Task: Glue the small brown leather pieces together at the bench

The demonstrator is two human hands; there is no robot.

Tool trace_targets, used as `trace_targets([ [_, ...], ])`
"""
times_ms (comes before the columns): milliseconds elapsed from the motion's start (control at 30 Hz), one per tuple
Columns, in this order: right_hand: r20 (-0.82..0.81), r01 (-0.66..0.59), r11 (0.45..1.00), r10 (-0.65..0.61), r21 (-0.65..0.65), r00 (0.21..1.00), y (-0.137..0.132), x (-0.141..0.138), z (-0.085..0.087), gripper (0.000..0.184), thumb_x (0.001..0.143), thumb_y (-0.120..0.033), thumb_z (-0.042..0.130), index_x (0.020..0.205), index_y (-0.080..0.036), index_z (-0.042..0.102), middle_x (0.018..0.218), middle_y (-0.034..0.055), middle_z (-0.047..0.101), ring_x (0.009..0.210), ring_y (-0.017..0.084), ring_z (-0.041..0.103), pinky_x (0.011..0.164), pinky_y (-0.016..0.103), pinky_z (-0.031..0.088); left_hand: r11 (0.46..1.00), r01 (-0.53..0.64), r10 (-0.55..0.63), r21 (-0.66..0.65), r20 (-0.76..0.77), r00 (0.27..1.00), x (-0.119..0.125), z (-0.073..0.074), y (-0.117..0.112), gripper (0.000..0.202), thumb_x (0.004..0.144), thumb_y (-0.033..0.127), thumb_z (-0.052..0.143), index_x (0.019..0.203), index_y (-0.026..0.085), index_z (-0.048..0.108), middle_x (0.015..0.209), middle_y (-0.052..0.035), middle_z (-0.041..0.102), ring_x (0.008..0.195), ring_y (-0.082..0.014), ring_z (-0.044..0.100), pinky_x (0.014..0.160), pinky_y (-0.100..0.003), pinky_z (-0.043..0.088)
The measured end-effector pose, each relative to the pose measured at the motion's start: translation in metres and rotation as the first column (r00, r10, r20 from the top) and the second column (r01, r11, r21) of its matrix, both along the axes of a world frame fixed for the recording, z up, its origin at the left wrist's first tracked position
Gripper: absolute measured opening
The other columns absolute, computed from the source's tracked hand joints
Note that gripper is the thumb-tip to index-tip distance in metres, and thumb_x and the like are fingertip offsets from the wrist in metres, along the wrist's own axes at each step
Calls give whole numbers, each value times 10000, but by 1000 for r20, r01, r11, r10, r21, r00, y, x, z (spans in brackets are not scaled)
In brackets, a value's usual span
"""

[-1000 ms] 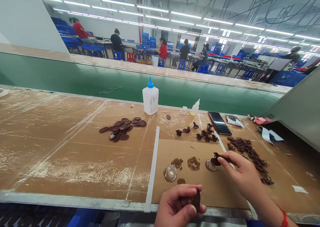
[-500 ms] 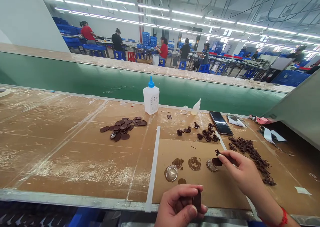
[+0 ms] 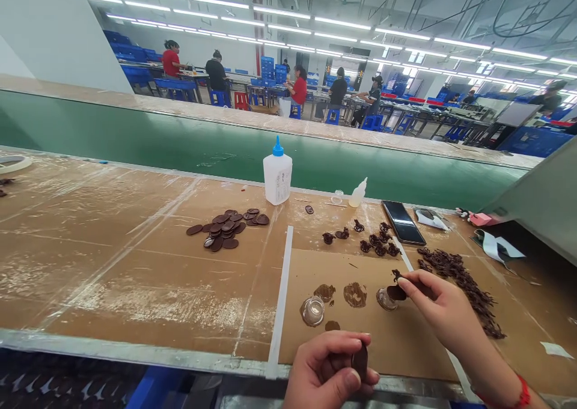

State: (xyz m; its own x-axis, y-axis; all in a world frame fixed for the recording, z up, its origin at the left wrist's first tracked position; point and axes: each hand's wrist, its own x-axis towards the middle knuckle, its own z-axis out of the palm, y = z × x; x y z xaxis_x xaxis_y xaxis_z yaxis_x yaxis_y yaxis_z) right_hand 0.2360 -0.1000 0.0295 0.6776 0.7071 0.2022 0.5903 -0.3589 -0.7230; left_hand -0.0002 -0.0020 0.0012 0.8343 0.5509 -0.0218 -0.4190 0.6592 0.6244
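Near the front edge, my left hand (image 3: pixel 327 373) is closed around a dark brown oval disc (image 3: pixel 359 361), held on its edge between thumb and fingers. My right hand (image 3: pixel 444 307) pinches a small brown figure with an oval base (image 3: pixel 396 293), just over a small clear dish (image 3: pixel 384 301); whether they touch I cannot tell. Another clear dish (image 3: pixel 312 311) sits to the left on the brown board (image 3: pixel 360 352), among wet brown stains. Behind them lie several small dark figures (image 3: pixel 377 241). A heap of thin dark brown pieces (image 3: pixel 464 280) lies right of my right hand.
A pile of brown oval discs (image 3: pixel 225 226) lies to the left. At the back stand a white bottle with a blue nozzle (image 3: pixel 277 178) and a small dropper bottle (image 3: pixel 357 194). A phone (image 3: pixel 403 221) lies right of them. A green belt (image 3: pixel 216 142) runs behind; several people sit beyond.
The camera view has shifted slightly, so everything sits a little further right. Both hands keep the same grip on their pieces, in nearly the same place over the table.
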Motion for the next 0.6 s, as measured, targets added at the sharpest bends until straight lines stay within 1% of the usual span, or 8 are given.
trace_targets([
  [167,0,7,1000,-7,5,1000,0,1,-4,347,896,-551,599,872,-229,724,854,21,716,778,249,646,699,296,462,1000,4,-4,-13,3,1000,1,1,0,226,715,282,875,927,248,808,1108,-81,769,761,-208,769,678,-268,625],
  [433,8,3,1000,-3,-6,1000,1,2,-3,348,867,-556,611,842,-227,721,813,24,713,736,250,643,665,303,447,1000,1,0,-9,8,1000,1,-1,0,225,720,282,872,933,252,807,1110,-78,768,767,-211,769,688,-279,628],
  [600,18,-1,1000,1,-7,1000,2,1,-3,347,876,-556,599,818,-233,714,806,13,707,736,239,632,665,299,437,1000,2,-2,-16,-4,1000,1,0,0,227,711,289,878,924,253,809,1110,-79,768,761,-211,769,682,-276,627],
])
